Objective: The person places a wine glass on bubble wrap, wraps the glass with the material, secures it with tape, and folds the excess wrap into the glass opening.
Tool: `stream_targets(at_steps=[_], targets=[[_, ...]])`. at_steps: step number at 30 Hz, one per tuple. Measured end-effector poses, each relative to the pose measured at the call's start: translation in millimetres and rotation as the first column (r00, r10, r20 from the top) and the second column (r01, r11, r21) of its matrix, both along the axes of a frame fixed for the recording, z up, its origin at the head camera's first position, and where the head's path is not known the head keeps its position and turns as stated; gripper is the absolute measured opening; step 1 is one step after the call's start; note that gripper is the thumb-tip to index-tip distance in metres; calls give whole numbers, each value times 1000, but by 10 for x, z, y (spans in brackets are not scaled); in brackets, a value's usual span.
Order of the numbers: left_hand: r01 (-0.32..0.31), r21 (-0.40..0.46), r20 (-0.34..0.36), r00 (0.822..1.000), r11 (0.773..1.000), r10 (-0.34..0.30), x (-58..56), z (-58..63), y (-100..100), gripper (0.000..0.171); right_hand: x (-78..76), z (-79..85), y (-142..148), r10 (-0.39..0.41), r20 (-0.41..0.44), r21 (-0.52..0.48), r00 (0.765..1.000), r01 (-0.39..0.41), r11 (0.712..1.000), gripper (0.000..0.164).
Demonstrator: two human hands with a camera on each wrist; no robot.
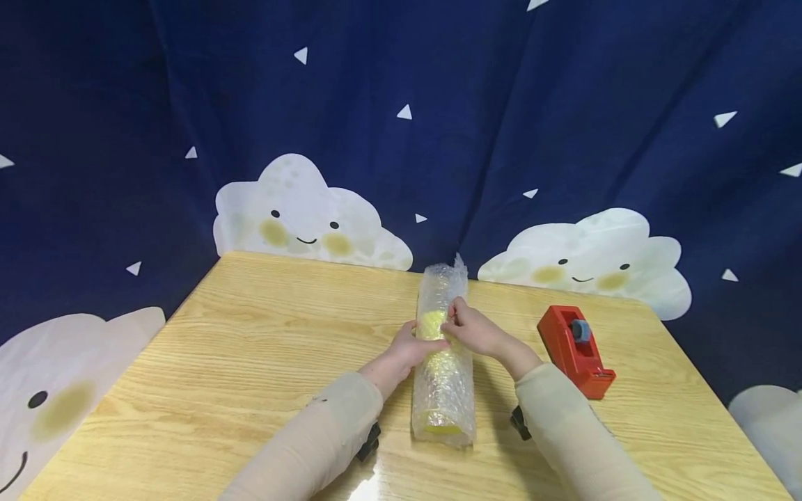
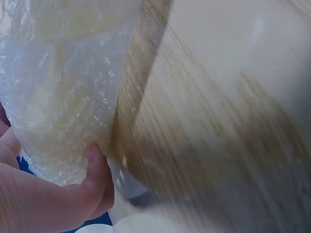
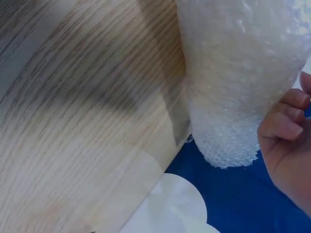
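A long roll of bubble wrap (image 1: 443, 396) lies lengthwise in front of me, with something yellow showing through its layers. My left hand (image 1: 410, 346) grips the roll around its middle from the left, thumb across the top. In the left wrist view a fingertip of the left hand (image 2: 63, 199) presses the bubble wrap (image 2: 63, 97). From the right, my right hand (image 1: 479, 330) has its thumb and forefinger at the wrap's upper surface, pinching it. Curled fingers of the right hand (image 3: 286, 131) show beside the bubble wrap (image 3: 238, 73) in the right wrist view.
A red tape dispenser (image 1: 560, 334) with a blue-cored tape roll (image 1: 580, 331) stands to the right on the wooden table (image 1: 282, 327). The roll's far end reaches the table's back edge. Behind hangs a dark blue curtain (image 1: 376, 160) printed with clouds and triangles.
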State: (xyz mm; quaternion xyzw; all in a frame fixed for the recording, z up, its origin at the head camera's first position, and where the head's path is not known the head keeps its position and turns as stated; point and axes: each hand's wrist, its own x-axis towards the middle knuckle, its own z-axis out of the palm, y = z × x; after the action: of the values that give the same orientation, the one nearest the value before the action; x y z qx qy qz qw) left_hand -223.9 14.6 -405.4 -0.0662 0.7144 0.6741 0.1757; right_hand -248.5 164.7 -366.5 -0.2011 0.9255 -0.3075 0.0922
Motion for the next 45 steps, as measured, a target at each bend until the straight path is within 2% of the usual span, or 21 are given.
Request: stream_targets(at_steps=[5,10,14,18,22,27,34,40,42,45], targets=[[-3,-1,-30,1000,1000,3,2,7,16,87,7,30,-47,-55,18,73,998,54,996,19],[9,-10,-22,1000,1000,-9,14,18,21,88,22,84,-108,-168,8,182,986,164,970,24],[18,-30,-2,1000,999,-18,24,35,22,89,20,103,-114,-222,39,173,974,213,962,28],[21,-40,5,1000,999,-21,16,31,24,88,-3,90,-76,-218,102,94,970,209,973,28],[11,-38,-1,1000,999,-11,3,32,17,86,-38,78,-23,-184,195,-7,963,189,982,19],[11,-43,16,1000,999,-11,-9,26,9,88,-69,75,22,-141,307,-103,941,180,978,11],[22,-41,15,1000,999,-21,-11,33,6,88,-73,82,25,-142,241,-49,960,158,986,20],[31,-54,24,999,998,-29,-10,42,2,89,-46,131,-21,-207,183,63,961,198,978,24],[33,-62,28,999,997,-31,-11,33,-3,89,-43,121,3,-219,201,76,955,208,975,27],[28,-56,28,999,998,-26,-1,10,1,88,-40,64,88,-220,278,39,935,217,975,31]])
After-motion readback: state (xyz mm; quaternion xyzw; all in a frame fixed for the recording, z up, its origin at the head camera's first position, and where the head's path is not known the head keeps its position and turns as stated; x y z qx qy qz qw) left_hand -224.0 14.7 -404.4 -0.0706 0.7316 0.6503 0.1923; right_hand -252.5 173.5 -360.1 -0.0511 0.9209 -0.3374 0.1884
